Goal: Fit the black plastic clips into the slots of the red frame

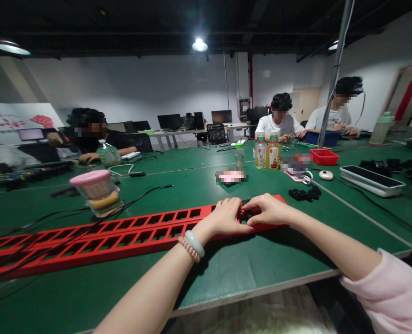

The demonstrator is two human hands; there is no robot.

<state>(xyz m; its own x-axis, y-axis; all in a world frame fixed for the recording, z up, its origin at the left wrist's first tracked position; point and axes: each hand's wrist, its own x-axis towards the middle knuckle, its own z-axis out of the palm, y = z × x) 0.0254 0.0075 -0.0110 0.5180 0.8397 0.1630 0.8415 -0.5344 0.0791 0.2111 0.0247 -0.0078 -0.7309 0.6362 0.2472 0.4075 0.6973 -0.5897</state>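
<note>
A long red slotted frame with two rows of square openings lies across the green table. Near its right end my left hand is laid over it, fingers bent over the far side and thumb along the near side. A bracelet and a beaded band circle that wrist. Coming from the right, my right hand has thumb and fingers closed around a small black part at the frame's openings. The fingers of both hands nearly meet there and hide most of the part. Several black pieces lie beyond my right hand.
A pink-lidded jar stands behind the frame, with black cables running across its left part. Two drink bottles, a red tray and a white-edged black device are farther back. Several people sit around the table.
</note>
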